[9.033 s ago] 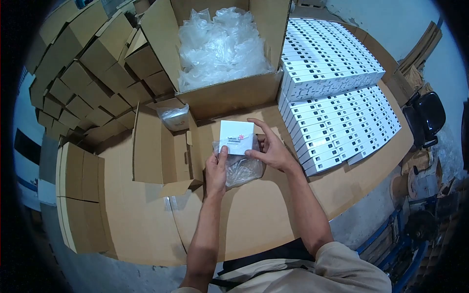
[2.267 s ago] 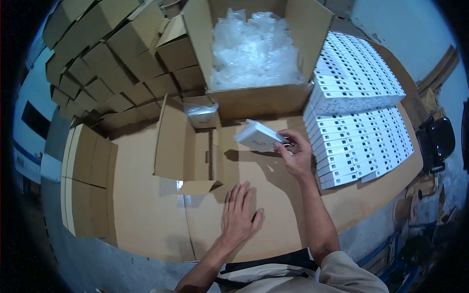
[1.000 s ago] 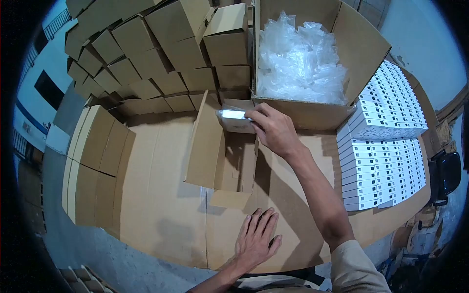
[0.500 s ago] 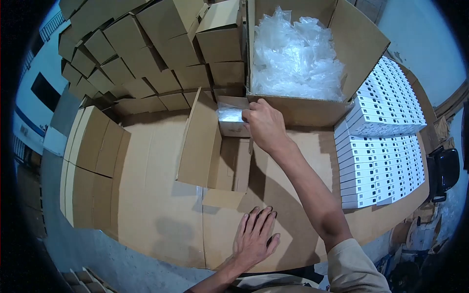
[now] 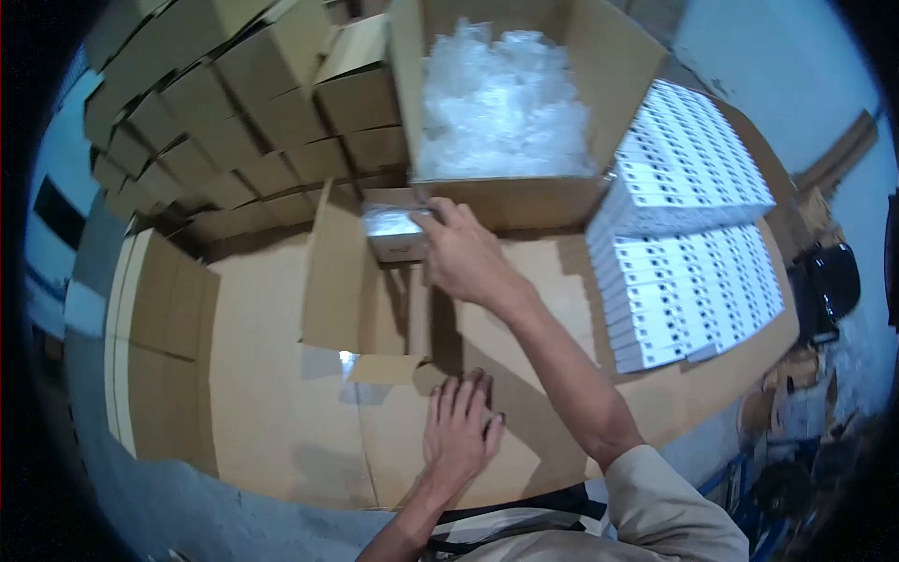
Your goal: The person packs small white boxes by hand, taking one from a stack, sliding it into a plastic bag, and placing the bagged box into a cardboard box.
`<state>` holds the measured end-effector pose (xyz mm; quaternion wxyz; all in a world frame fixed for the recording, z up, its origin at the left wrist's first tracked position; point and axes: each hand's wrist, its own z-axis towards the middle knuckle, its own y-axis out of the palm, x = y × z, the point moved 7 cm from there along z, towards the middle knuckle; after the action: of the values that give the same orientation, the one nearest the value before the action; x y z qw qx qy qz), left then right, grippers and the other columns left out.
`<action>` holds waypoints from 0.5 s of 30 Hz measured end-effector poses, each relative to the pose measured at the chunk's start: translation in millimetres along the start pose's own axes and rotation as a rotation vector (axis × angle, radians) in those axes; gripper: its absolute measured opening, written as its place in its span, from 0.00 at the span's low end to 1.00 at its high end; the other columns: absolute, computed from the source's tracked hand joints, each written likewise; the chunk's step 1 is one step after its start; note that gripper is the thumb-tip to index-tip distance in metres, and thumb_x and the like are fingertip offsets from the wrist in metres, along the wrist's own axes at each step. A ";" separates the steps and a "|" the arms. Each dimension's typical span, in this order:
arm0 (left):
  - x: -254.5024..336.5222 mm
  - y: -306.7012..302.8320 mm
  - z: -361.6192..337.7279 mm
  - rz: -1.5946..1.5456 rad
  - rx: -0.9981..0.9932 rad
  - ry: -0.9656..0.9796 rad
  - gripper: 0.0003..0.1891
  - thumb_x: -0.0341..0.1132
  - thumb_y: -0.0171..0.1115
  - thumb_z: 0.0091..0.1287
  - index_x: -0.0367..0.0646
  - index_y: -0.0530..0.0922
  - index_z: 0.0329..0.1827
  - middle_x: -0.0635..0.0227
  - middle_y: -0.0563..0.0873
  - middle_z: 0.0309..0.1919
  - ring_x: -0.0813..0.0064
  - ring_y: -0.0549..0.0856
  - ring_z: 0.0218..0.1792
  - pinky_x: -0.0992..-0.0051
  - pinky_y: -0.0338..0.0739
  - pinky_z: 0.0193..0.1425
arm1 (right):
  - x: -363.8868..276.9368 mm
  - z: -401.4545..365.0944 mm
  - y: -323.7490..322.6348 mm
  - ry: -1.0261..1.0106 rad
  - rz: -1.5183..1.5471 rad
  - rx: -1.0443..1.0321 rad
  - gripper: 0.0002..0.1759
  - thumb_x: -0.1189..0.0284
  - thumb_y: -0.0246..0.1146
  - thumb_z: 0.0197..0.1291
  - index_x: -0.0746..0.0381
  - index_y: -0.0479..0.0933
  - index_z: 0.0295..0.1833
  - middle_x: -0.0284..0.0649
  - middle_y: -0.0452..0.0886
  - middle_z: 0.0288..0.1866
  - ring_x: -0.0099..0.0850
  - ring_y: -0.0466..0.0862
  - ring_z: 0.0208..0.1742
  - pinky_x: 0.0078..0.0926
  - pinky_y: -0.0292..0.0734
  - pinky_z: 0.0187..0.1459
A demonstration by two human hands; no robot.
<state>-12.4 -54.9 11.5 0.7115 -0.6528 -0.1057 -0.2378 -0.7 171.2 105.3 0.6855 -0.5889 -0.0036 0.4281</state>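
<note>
- Cardboard sheeting [image 5: 281, 375] covers the worktable, as the head view has it, with brown cartons [image 5: 234, 122] piled up behind on the left.
- At the back, a big carton [image 5: 510, 201] brims with clear bags [image 5: 506, 103]; white boxes [image 5: 693, 272] stand in rows to its right.
- Near the middle sits an open carton [image 5: 339, 281], bagged packs [image 5: 398, 225] tucked into its far end.
- Over there, the right hand [image 5: 464, 251] curls beside those packs; whether it's pinching one, I can't tell.
- Palm down, the left hand [image 5: 456, 431] lies with fingers spread, just before the open carton.
</note>
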 end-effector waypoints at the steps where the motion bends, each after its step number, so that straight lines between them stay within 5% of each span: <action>1: -0.4 2.7 4.6 0.002 0.008 -0.009 0.33 0.42 0.65 0.69 0.38 0.71 0.75 0.54 0.72 0.75 0.46 0.69 0.75 0.46 0.58 0.81 | -2.0 -9.9 -10.4 -0.007 0.007 0.033 0.27 0.76 0.61 0.65 0.63 0.75 0.71 0.53 0.72 0.73 0.53 0.74 0.69 0.47 0.74 0.70; 15: -8.9 28.5 133.2 0.014 0.223 0.084 0.27 0.33 0.61 0.73 0.35 0.71 0.75 0.48 0.72 0.75 0.45 0.66 0.78 0.51 0.58 0.83 | 49.1 -249.7 -165.6 0.236 -0.177 0.415 0.31 0.79 0.65 0.62 0.61 0.73 0.72 0.51 0.72 0.72 0.52 0.73 0.70 0.49 0.70 0.70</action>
<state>14.9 78.3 -1.0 0.7850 -0.5599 -0.0970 -0.2466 254.0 9.4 138.6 0.8220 -0.4791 0.1130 0.2864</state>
